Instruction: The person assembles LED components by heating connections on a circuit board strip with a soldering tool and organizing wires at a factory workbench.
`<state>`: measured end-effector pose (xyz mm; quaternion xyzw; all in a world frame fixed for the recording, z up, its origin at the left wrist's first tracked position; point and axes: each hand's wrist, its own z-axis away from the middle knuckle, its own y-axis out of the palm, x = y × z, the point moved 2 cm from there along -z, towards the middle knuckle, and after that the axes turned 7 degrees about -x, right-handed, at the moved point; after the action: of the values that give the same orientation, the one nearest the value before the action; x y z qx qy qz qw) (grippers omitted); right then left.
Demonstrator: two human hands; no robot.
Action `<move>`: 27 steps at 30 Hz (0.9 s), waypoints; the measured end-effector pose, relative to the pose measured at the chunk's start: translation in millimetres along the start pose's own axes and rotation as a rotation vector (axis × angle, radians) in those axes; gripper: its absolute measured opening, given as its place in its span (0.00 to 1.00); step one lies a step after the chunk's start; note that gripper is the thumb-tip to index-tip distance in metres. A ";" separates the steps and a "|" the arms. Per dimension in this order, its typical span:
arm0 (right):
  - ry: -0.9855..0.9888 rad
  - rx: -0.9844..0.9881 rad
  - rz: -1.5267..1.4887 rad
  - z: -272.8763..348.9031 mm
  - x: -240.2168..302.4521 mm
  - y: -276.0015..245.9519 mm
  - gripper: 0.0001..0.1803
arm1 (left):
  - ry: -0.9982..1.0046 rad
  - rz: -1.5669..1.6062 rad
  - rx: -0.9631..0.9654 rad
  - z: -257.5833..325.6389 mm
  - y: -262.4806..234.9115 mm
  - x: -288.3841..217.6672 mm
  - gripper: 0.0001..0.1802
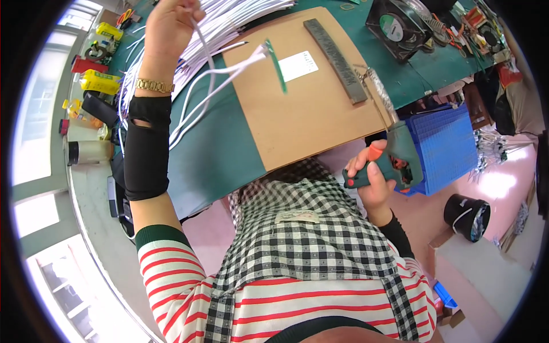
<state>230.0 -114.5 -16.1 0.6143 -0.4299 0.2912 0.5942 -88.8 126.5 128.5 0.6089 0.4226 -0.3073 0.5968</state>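
Two white wires [217, 71] dangling from raised left hand [171, 26], green board [277, 66] at their end

two yellow bottles [100, 82]; one fan [396, 26]; one crate [446, 146]

workshop | green workbench [217, 154] | white wire bundles [229, 17] | cooling fan [397, 26] | blue parts crate [449, 146]

A green work table [211, 154] carries a brown board [320, 114] with a dark grey bar [335, 60] and a white slip [298, 65]. A black fan [397, 26] sits beyond. Yellow bottles [100, 82] stand left. A blue crate [446, 146] and black bucket [466, 216] sit right.
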 end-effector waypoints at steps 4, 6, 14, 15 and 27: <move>0.056 -0.028 -0.194 -16.4 -3.6 12.2 0.19 | -0.083 -0.219 0.129 36.3 22.9 23.1 0.07; 0.060 -0.072 -0.235 -25.2 -9.0 21.8 0.19 | -0.056 -0.212 0.143 58.5 45.4 38.6 0.07; 0.047 -0.140 -0.399 -28.7 -14.0 46.1 0.20 | 0.299 0.057 0.342 75.2 46.4 58.3 0.02; 0.076 -0.131 -0.498 -27.7 -14.0 50.1 0.21 | 0.343 0.072 0.371 75.4 46.4 58.3 0.02; 0.163 -0.112 -0.331 -26.9 -19.8 65.1 0.22 | 0.415 0.121 0.383 72.6 56.1 21.0 0.03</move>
<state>168.1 -79.6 1.3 0.6170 -0.2891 0.2138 0.7000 -20.3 61.9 129.2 0.7844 0.4330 -0.2140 0.3891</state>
